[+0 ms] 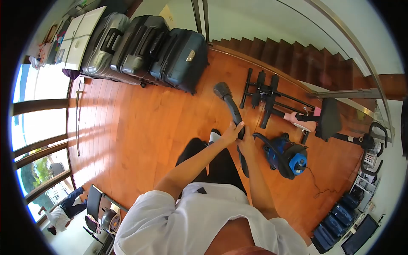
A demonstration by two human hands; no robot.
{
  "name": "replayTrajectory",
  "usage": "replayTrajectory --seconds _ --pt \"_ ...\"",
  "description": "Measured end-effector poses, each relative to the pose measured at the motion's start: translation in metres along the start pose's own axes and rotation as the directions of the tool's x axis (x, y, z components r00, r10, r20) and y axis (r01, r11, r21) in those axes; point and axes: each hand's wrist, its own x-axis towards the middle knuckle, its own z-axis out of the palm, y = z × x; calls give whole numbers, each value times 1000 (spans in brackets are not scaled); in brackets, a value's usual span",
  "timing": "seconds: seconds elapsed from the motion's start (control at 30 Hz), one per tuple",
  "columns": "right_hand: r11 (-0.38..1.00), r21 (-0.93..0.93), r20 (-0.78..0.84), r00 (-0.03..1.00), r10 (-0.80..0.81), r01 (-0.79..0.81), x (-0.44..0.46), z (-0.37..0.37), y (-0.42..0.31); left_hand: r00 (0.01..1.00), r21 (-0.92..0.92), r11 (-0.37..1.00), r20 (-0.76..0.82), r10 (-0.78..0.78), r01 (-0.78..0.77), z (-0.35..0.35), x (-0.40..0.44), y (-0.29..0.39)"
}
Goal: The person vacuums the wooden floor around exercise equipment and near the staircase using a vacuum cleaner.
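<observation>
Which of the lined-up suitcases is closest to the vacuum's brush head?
The dark blue suitcase with a pale badge, at the row's end nearest the stairs. The grey suitcases stand farther from the brush head.

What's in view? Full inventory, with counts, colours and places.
Suitcases: three, two grey, one dark blue, top left
Panel: one, white, left of suitcases
Stairs: one flight, brown, top right
Exercise machine: one, black and pink, right
Vacuum cleaner: one, blue and black, right of hands
Vacuum wand: one, dark, centre, in both hands
Cases: several, dark blue, lower right
Windows: several, brown-framed, left
Floor: one, orange-brown, throughout
Other person: one, white top, lower left
Edge clutter: unclear
Left hand: one, bare, centre
Right hand: one, bare, centre
</observation>
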Motion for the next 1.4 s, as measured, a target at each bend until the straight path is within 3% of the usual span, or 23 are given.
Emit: replayTrajectory --seconds 0.07,0.17,0.23,0.33,0.47,0.53,0.57,0.63,0.67,0.73,0.8,0.83,0.9,1.0,1.13,1.23,1.4 --pt "998 12 59 997 59 -60 51 20 19 996 179 984 93 -4 -13 -19 50 -12" --pt "951 269 123 985 121 -150 133 66 76 972 431 881 206 114 -195 -49 142 -67" --pt "962 192 51 981 186 -192 181 102 107 945 491 808 196 261 -325 -68 174 -67" --pt "977 32 35 977 209 -210 251 157 151 954 495 827 257 154 -267 -98 235 -67" --pt "985 -99 -21 990 140 -142 317 237 200 945 676 665 284 161 -317 -128 318 -123" --pt "977 92 106 977 185 -195 339 260 199 935 795 493 318 160 -354 -145 332 -119" --pt "957 186 167 967 191 -221 354 272 203 920 795 482 386 65 -367 -153 338 -114" --pt "999 -26 50 998 31 -30 380 312 233 856 792 470 499 -133 -389 -170 338 -107" --pt "988 -141 7 998 -57 57 389 330 248 841 756 488 536 -77 -437 -176 337 -106" --pt "998 -9 -21 998 -66 66 424 337 247 827 691 499 554 101 -523 -185 332 -97" --pt "945 310 81 993 86 -107 473 338 237 820 670 481 519 242 -566 -191 317 -86" --pt "974 210 -61 995 -80 91 504 348 244 820 678 464 506 268 -570 -195 307 -86" --pt "965 120 -126 968 -216 231 563 361 247 824 709 430 534 191 -559 -200 287 -90" --pt "959 161 -77 972 -222 232 616 372 227 850 751 420 514 112 -510 -206 271 -104" --pt "978 84 -90 979 -183 190 624 383 217 917 831 388 378 132 -398 -207 264 -109" --pt "927 142 -142 934 -328 348 596 384 234 901 796 425 410 143 -430 -208 258 -108" --pt "958 52 -177 947 -268 281 606 402 236 928 824 429 343 142 -370 -208 256 -111"
